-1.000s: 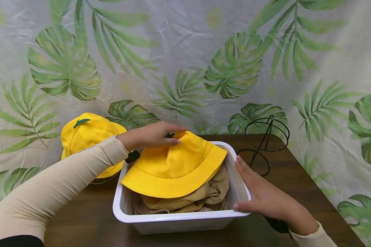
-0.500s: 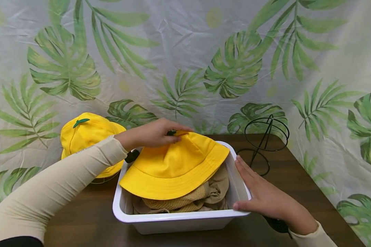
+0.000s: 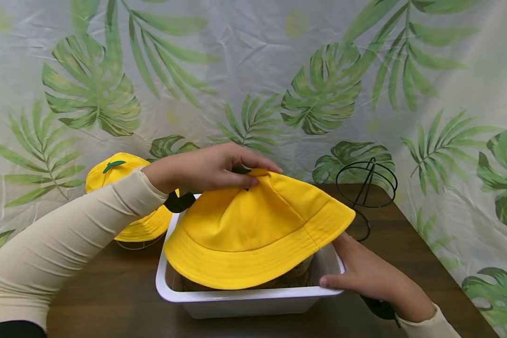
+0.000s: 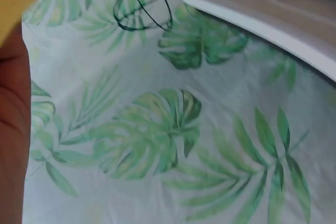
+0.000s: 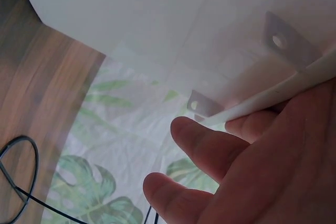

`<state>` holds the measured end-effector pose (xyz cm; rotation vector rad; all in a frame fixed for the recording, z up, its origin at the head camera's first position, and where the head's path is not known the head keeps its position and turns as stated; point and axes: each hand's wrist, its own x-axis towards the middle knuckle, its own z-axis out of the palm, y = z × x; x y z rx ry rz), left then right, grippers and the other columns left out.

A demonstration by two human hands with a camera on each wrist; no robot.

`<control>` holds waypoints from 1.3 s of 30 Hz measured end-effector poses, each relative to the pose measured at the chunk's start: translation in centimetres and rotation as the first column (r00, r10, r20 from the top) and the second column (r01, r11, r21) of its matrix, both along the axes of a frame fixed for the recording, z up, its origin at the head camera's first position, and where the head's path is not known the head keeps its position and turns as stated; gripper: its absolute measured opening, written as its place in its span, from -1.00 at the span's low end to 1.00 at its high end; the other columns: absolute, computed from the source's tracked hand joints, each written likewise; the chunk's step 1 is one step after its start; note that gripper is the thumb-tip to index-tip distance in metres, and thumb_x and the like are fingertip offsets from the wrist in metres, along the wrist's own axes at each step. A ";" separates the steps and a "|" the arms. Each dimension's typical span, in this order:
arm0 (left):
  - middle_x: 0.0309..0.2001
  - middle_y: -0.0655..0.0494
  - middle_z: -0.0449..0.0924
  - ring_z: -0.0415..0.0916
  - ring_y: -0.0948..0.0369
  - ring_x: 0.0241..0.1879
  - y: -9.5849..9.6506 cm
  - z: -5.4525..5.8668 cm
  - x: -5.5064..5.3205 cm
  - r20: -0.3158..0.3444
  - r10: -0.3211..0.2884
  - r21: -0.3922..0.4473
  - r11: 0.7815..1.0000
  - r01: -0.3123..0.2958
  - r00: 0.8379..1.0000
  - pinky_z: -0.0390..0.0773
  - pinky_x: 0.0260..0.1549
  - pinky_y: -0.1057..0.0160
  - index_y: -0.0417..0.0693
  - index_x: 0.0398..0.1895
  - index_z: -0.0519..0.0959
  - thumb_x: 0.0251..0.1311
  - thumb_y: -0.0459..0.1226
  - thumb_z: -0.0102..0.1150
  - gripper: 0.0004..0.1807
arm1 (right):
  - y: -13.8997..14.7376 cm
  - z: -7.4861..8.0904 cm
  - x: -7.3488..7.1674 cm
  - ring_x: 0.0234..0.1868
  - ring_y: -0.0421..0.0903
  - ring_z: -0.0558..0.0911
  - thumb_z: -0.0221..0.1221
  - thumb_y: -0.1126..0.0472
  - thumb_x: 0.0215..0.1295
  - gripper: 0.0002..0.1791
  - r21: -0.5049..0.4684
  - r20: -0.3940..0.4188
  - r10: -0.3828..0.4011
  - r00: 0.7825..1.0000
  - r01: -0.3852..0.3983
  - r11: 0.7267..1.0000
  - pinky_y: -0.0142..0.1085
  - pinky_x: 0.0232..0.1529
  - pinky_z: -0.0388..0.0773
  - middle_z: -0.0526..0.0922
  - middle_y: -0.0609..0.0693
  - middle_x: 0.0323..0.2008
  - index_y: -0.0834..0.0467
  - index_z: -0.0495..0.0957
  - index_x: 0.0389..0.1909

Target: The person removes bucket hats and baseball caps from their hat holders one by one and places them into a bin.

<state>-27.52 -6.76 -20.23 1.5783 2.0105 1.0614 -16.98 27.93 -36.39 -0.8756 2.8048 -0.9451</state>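
Observation:
In the head view, my left hand (image 3: 219, 169) pinches the crown of a yellow bucket hat (image 3: 253, 230) between thumb and fingers. The hat hangs tilted over a white plastic tub (image 3: 253, 295), its brim spreading past the right rim. My right hand (image 3: 376, 272) rests at the tub's right front corner, thumb on the rim. From the right wrist, two of its fingers (image 5: 202, 142) extend below the rim, apart from the wall. Brown fabric (image 3: 297, 274) in the tub is mostly hidden by the hat. The left wrist view catches only the hand's edge (image 4: 11, 119) and a blurred yellow corner.
Left of the tub, a second yellow hat (image 3: 148, 230) with a green leaf tab sits on a wire stand, partly behind my left arm. A black wire stand (image 3: 365, 182) is at the back right of the brown wooden table (image 3: 110, 291). A leaf-print curtain (image 3: 257, 61) hangs behind.
My left hand has lifted the yellow bucket hat up and to the right; its brim now reaches over the right rim and covers more brown fabric. The right hand stays at the corner.

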 end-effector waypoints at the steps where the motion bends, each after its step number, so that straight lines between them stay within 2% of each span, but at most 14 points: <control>1: 0.24 0.19 0.52 0.47 0.18 0.18 0.1 0.1 0.2 0.053 -0.015 0.007 1.000 0.014 0.998 0.53 0.09 0.13 0.01 0.34 0.48 0.41 -0.38 0.09 -0.55 | 0.0 0.0 0.0 0.43 -0.01 0.20 0.41 -0.06 0.11 0.15 -0.032 0.014 0.009 1.000 -0.009 0.999 0.03 0.21 0.40 -0.07 -0.12 0.55 -0.23 -0.17 0.57; 5: 0.22 0.06 0.53 0.51 0.06 0.12 0.3 0.1 0.4 0.225 -0.052 -0.009 0.998 0.055 0.973 0.58 0.02 0.04 -0.05 0.36 0.45 0.42 -0.39 0.06 -0.54 | 0.0 0.1 0.3 0.14 -0.12 0.47 0.41 0.02 0.15 -0.25 -0.106 0.097 0.028 0.995 -0.017 0.994 -0.21 0.04 0.50 0.37 -0.17 0.24 -0.25 0.24 0.31; 7: 0.21 0.08 0.53 0.51 0.08 0.13 0.6 -0.5 0.0 0.218 -0.069 -0.055 0.995 0.083 0.973 0.56 0.05 0.06 -0.09 0.38 0.43 0.43 -0.37 0.06 -0.54 | 0.1 0.1 0.3 0.25 -0.03 0.42 0.40 -0.02 0.17 -0.18 -0.086 0.107 0.008 0.994 0.002 0.996 -0.08 0.09 0.49 0.32 -0.08 0.33 -0.18 0.20 0.40; 9: 0.22 0.12 0.54 0.50 0.14 0.14 1.0 -1.5 -0.7 0.169 -0.075 -0.129 0.987 0.097 0.983 0.53 0.10 0.12 -0.10 0.39 0.41 0.43 -0.35 0.06 -0.52 | 0.2 0.1 0.4 0.37 0.08 0.32 0.37 -0.11 0.18 -0.03 -0.010 0.088 -0.026 0.996 0.027 1.000 0.07 0.16 0.44 0.16 0.00 0.48 -0.08 0.07 0.53; 12: 0.28 0.20 0.48 0.42 0.26 0.22 1.7 -3.6 -1.8 0.019 -0.059 -0.242 0.968 0.062 0.998 0.40 0.22 0.20 -0.05 0.42 0.38 0.44 -0.29 0.08 -0.49 | 0.5 0.0 0.3 0.51 0.25 -0.04 0.35 -0.18 0.15 0.26 0.113 0.019 -0.070 0.997 0.067 0.991 0.28 0.26 0.22 -0.36 0.00 0.59 0.07 -0.32 0.60; 14: 0.33 0.20 0.42 0.35 0.27 0.28 2.0 -4.8 -2.1 -0.086 -0.030 -0.307 0.952 0.002 0.996 0.34 0.27 0.21 0.00 0.45 0.35 0.44 -0.24 0.08 -0.47 | 0.6 0.0 0.3 0.51 0.27 -0.04 0.34 -0.16 0.15 0.25 0.156 -0.002 -0.068 0.998 0.067 0.985 0.28 0.28 0.20 -0.37 -0.01 0.59 0.10 -0.31 0.60; 17: 0.41 0.17 0.33 0.27 0.25 0.36 2.1 -6.1 -2.4 -0.244 -0.015 -0.371 0.925 -0.079 0.970 0.27 0.32 0.19 0.01 0.49 0.28 0.45 -0.17 0.08 -0.42 | 0.5 -0.1 0.2 0.52 0.27 -0.06 0.33 -0.16 0.17 0.23 0.161 0.000 -0.065 0.998 0.064 0.985 0.28 0.28 0.20 -0.39 -0.03 0.59 0.09 -0.31 0.60; 21: 0.46 0.08 0.24 0.21 0.15 0.41 1.6 -6.3 -2.4 -0.373 -0.022 -0.407 0.902 -0.142 0.928 0.24 0.35 0.12 0.00 0.53 0.21 0.44 -0.10 0.08 -0.35 | 0.6 -0.2 0.3 0.51 0.28 -0.06 0.32 -0.19 0.17 0.23 0.157 0.008 -0.066 0.998 0.063 0.985 0.30 0.26 0.22 -0.40 -0.04 0.59 0.06 -0.32 0.60; 26: 0.51 0.07 0.11 0.13 0.07 0.45 -0.8 -5.1 -1.5 -0.469 0.000 -0.413 0.884 -0.219 0.883 0.23 0.35 -0.01 0.15 0.54 0.19 0.32 0.06 0.19 -0.23 | 0.7 -0.1 0.3 0.51 0.28 -0.08 0.34 -0.14 0.17 0.24 0.135 0.019 -0.060 0.998 0.057 0.989 0.32 0.27 0.18 -0.41 -0.04 0.59 0.05 -0.34 0.60; 29: 0.53 0.03 0.08 0.11 0.00 0.46 -2.5 -4.3 -0.5 -0.521 -0.029 -0.410 0.885 -0.221 0.853 0.24 0.33 -0.07 0.11 0.53 0.21 0.20 0.10 0.29 -0.14 | 0.6 -0.1 0.3 0.51 0.28 -0.09 0.35 -0.12 0.17 0.24 0.130 0.019 -0.056 0.998 0.053 0.990 0.32 0.27 0.17 -0.41 -0.03 0.59 0.05 -0.34 0.60; 32: 0.55 0.01 0.02 0.01 -0.06 0.49 -4.1 -3.9 0.3 -0.567 -0.055 -0.432 0.869 -0.240 0.822 0.20 0.34 -0.12 0.10 0.54 0.21 0.10 0.09 0.37 -0.05 | 0.6 -0.1 0.3 0.51 0.29 -0.08 0.35 -0.11 0.17 0.24 0.132 0.015 -0.053 0.998 0.051 0.990 0.32 0.27 0.18 -0.41 -0.03 0.59 0.06 -0.34 0.60; 34: 0.56 -0.02 -0.04 -0.07 -0.09 0.51 -5.1 -3.8 0.6 -0.578 -0.048 -0.454 0.849 -0.271 0.815 0.18 0.34 -0.16 0.09 0.55 0.18 0.04 0.07 0.42 0.01 | 0.6 -0.1 0.3 0.51 0.29 -0.08 0.35 -0.11 0.17 0.24 0.132 0.014 -0.054 0.998 0.051 0.990 0.32 0.27 0.18 -0.41 -0.03 0.59 0.05 -0.34 0.60; 37: 0.58 -0.02 -0.14 -0.19 -0.10 0.53 -6.3 -4.2 0.7 -0.557 -0.001 -0.492 0.806 -0.329 0.831 0.18 0.33 -0.19 0.09 0.57 0.11 -0.02 0.05 0.47 0.09 | 0.5 -0.1 0.4 0.51 0.29 -0.08 0.35 -0.10 0.17 0.24 0.133 0.016 -0.057 0.998 0.055 0.990 0.33 0.27 0.18 -0.41 -0.02 0.59 0.05 -0.34 0.60; 39: 0.58 -0.07 -0.15 -0.21 -0.14 0.53 -6.8 -4.8 0.7 -0.545 0.023 -0.501 0.793 -0.347 0.838 0.19 0.31 -0.22 0.07 0.58 0.09 -0.06 0.08 0.49 0.14 | 0.5 -0.1 0.4 0.51 0.29 -0.08 0.34 -0.11 0.17 0.23 0.134 0.018 -0.060 0.998 0.057 0.989 0.33 0.27 0.18 -0.41 -0.02 0.59 0.05 -0.34 0.60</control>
